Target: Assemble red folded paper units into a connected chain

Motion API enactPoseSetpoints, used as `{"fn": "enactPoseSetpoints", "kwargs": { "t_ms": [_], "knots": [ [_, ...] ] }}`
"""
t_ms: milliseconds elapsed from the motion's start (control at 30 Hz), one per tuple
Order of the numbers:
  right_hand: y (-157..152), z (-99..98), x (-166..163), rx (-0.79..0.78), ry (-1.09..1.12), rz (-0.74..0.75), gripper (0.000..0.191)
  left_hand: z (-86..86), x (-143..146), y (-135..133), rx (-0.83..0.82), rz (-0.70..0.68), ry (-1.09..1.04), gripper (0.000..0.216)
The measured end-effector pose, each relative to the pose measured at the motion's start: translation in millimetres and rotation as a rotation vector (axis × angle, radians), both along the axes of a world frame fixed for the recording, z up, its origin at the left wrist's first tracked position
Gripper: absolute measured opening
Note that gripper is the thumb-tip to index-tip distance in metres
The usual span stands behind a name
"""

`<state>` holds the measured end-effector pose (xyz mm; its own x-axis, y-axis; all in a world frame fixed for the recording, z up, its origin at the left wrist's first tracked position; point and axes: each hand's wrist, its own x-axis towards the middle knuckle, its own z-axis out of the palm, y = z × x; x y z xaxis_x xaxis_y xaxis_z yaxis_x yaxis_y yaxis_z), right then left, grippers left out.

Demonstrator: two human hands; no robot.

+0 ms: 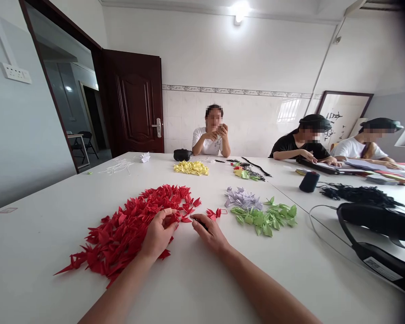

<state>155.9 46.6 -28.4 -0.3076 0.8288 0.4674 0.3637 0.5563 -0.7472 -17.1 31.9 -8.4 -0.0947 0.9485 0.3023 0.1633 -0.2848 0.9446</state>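
2 hands, left hand [158,235] narrowly curled into heap of red paper cranes [121,229], cranes too many to count, grip unclear, right hand [209,232] pinching 1 black strip [199,222], long axis slanting, tip toward heap, on white table [43,270]

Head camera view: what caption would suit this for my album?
Left hand and right hand at a heap of red origami cranes on a white table.

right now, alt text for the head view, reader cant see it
Left hand rests on a heap of folded red paper cranes on a white table, right hand pinching a thin dark object. Lavender cranes and green cranes lie nearby; three people sit beyond.
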Motion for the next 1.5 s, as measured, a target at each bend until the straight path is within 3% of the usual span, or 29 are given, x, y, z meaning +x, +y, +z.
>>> {"fn": "enactPoseSetpoints", "kwargs": {
  "t_ms": [233,367,467,567,733,1000,1500],
  "knots": [
    [-5.6,-2.4,-7.5,-0.011,-0.048,0.066,0.030,-2.0,0.2,0.6,0.000,-0.069,-0.084,0.031],
    [-7.8,-2.5,-8.6,-0.029,-0.055,0.090,0.032,3.7,1.9,-3.7,-0.161,-0.114,-0.350,0.040],
    [-9.8,-0.6,-9.2,-0.047,-0.042,0.110,0.033,8.8,1.8,-5.3,-0.318,-0.141,-0.597,0.029],
    [-11.4,1.0,-10.8,-0.042,-0.038,0.113,0.034,10.7,0.5,-4.5,-0.384,-0.144,-0.710,0.016],
    [-9.7,-0.9,-12.4,-0.037,0.001,0.075,0.035,6.3,-0.4,-1.5,-0.454,-0.223,-0.744,0.013],
    [-4.4,-4.5,-9.7,0.027,-0.060,0.001,0.030,4.2,2.7,-3.3,-0.473,-0.213,-0.712,0.015],
    [-4.9,-4.2,-8.8,0.013,-0.084,0.043,0.028,3.4,6.2,-3.9,-0.480,-0.236,-0.692,0.012]
  ]
}}
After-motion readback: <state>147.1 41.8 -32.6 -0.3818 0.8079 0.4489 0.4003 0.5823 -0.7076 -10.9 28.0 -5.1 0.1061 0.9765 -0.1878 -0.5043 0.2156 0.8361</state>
